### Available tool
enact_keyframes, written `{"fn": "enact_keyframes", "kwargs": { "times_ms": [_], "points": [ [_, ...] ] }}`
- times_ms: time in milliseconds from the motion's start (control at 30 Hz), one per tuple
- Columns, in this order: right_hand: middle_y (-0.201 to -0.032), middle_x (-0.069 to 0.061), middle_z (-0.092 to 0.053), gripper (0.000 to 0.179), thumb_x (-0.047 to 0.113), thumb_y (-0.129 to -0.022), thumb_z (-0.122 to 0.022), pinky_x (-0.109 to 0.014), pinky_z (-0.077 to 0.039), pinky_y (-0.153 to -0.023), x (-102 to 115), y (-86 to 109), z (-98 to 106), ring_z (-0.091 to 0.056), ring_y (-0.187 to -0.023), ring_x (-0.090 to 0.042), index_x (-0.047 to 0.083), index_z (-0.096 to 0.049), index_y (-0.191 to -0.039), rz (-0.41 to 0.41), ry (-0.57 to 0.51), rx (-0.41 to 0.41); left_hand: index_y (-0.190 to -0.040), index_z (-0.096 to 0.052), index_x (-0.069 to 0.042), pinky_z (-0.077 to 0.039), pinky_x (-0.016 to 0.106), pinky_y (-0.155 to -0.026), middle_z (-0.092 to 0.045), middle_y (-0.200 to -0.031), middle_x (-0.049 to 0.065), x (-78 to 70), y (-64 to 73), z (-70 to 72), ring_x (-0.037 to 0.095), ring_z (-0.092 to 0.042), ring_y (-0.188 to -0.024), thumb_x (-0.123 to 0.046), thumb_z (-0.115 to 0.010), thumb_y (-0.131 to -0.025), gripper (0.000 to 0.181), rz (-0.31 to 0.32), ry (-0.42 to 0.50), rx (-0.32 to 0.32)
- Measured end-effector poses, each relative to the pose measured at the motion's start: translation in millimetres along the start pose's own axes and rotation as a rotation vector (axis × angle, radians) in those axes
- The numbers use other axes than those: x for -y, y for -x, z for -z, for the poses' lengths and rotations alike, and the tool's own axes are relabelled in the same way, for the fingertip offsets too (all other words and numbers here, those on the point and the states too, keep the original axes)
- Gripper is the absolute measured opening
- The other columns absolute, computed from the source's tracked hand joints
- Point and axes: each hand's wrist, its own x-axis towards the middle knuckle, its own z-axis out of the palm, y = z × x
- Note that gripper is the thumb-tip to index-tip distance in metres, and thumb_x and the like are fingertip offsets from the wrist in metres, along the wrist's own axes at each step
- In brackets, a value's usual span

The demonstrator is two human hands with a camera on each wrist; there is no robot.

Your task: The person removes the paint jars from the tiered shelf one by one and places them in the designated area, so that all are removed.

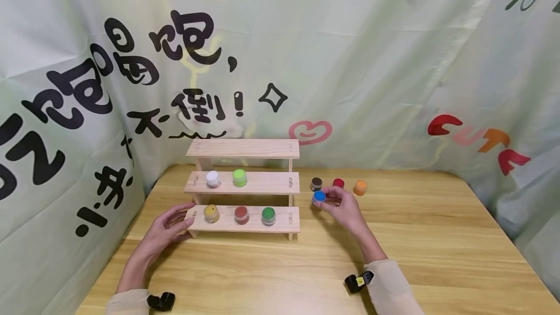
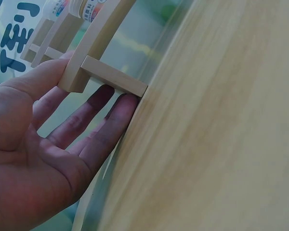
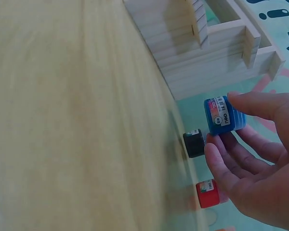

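My right hand (image 1: 343,207) pinches a small blue paint jar (image 3: 219,115) between thumb and fingers, lifted off the table to the right of a three-tier wooden display rack (image 1: 242,148). Around the left end of the rack's lowest step, my left hand (image 1: 166,227) holds on, thumb at the front corner and fingers behind. On that step stand a yellow jar (image 1: 212,213), a brownish-red jar (image 1: 241,215) and a dark green jar (image 1: 269,216). A white jar (image 1: 213,179) and a light green jar (image 1: 239,177) occupy the middle tier; the top tier bears nothing.
Behind the blue jar, a black jar (image 1: 316,183), a red jar (image 1: 338,183) and an orange jar (image 1: 360,187) stand on the wooden table (image 1: 437,237). A printed curtain (image 1: 372,62) hangs along the table's back and sides.
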Motion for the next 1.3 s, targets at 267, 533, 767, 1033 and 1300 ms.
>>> {"fn": "enact_keyframes", "kwargs": {
  "times_ms": [267, 533, 767, 1033, 1300],
  "points": [
    [-0.116, -0.019, -0.069, 0.032, 0.011, -0.092, -0.079, -0.044, -0.057, -0.095, -10, -0.8, -2, -0.067, -0.106, -0.033, -0.001, -0.066, -0.119, -0.018, 0.022, 0.004, -0.153, -0.044, -0.004, -0.060, 0.042, -0.090, -0.041, -0.153, 0.027, 0.1, 0.1, -1.0, 0.010, -0.062, -0.115, -0.020, -0.068, -0.101, 0.059, 0.011, -0.008, -0.007],
    [-0.112, -0.017, -0.069, 0.031, 0.010, -0.091, -0.080, -0.029, -0.056, -0.083, -13, -3.0, -3, -0.065, -0.099, -0.028, 0.000, -0.067, -0.118, -0.049, 0.059, 0.009, -0.153, -0.042, -0.003, -0.060, 0.042, -0.091, -0.040, -0.153, 0.029, -0.5, -0.1, -0.6, 0.011, -0.062, -0.115, -0.019, -0.068, -0.101, 0.060, 0.013, 0.006, 0.002],
    [-0.107, -0.014, -0.070, 0.030, 0.006, -0.090, -0.080, -0.024, -0.052, -0.078, -13, -4.6, -6, -0.063, -0.095, -0.027, 0.000, -0.068, -0.117, -0.063, 0.078, 0.011, -0.153, -0.043, -0.003, -0.060, 0.042, -0.091, -0.042, -0.152, 0.027, -0.1, -0.3, 0.4, 0.011, -0.062, -0.115, -0.019, -0.069, -0.101, 0.060, 0.014, 0.006, -0.005],
    [-0.111, -0.015, -0.070, 0.031, 0.008, -0.091, -0.079, -0.026, -0.053, -0.078, -14, -6.3, -6, -0.063, -0.097, -0.027, 0.000, -0.068, -0.118, -0.068, 0.098, 0.004, -0.153, -0.043, -0.004, -0.060, 0.041, -0.091, -0.041, -0.152, 0.027, -0.5, 0.4, 0.2, 0.010, -0.061, -0.116, -0.019, -0.069, -0.101, 0.060, 0.017, 0.000, -0.007],
    [-0.114, -0.017, -0.068, 0.035, 0.007, -0.091, -0.079, -0.027, -0.054, -0.079, -14, -5.7, -4, -0.062, -0.099, -0.028, -0.001, -0.066, -0.122, -0.055, 0.094, 0.015, -0.152, -0.043, -0.002, -0.060, 0.042, -0.091, -0.044, -0.149, 0.027, -1.0, 1.3, -0.4, 0.014, -0.063, -0.115, -0.016, -0.068, -0.101, 0.058, 0.011, 0.014, -0.003]
  ]
}}
